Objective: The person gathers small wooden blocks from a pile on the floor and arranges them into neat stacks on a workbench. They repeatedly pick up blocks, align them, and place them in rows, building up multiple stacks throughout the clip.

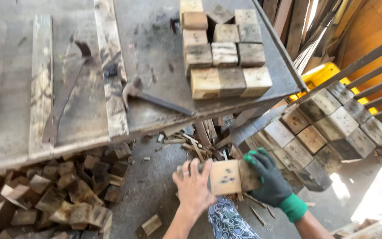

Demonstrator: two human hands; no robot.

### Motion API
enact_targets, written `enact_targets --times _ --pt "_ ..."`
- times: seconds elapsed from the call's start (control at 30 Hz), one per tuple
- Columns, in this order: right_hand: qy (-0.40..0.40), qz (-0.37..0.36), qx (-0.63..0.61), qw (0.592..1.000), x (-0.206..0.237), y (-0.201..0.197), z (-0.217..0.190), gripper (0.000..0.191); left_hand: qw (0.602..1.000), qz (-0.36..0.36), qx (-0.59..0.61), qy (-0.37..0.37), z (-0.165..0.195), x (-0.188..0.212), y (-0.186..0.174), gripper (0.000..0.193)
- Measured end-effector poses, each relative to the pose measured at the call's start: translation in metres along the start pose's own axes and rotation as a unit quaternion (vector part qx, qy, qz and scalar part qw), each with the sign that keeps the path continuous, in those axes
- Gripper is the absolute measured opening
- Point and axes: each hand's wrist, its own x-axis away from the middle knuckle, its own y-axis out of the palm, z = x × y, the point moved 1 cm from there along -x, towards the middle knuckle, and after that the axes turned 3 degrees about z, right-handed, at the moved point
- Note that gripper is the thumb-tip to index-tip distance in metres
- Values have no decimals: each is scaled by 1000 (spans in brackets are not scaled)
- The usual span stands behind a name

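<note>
Stretching above and ahead of both hands, a grey metal worktop (155, 53) carried a claw hammer (149, 97), a dark curved blade (65, 93) and two weathered planks, with a neat stack of squared wooden blocks (224, 57) at its far right corner. Beyond the right hand a second pile of blocks (328, 128) leaned against a yellow container (321, 75), and splintered offcuts (200, 141) littered the concrete floor just past the fingertips. To the left of the left hand a loose heap of dark wood chunks (58, 194) crowded the floor under the worktop's edge, and one small piece (149, 225) lay near the left wrist. Between the hands sat a pale wooden block (226, 177), its cut face turned upward. The bare left hand (193, 186), wearing a ring, was spread with fingers open and pressed against the block's left side. The right hand (268, 179), in a dark glove with green fingertips and cuff, curled around the block's right end, gripping it. A patterned fabric (226, 219) showed just below the block.
</note>
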Motion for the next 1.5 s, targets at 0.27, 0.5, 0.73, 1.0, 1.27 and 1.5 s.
enact_targets --times 0.27,0.5,0.73,1.0,1.27,1.5 --pt "-48 121 14 991 -145 -40 113 97 994 -11 -101 48 30 -217 -5 126" --pt "-55 131 -32 989 -169 -23 147 101 991 -49 -119 26 8 -245 18 134" --pt "-18 130 -84 988 -178 -17 168 110 994 -24 -107 23 9 -255 14 138" --pt "-16 118 24 993 -189 -19 161 123 989 -86 -116 -14 14 -270 7 130" --pt "76 13 -15 997 -173 -57 157 115 991 -84 -98 -33 19 -268 -1 129" --pt "49 120 24 991 -220 -127 276 119 988 -99 -108 -42 20 -272 -4 131"
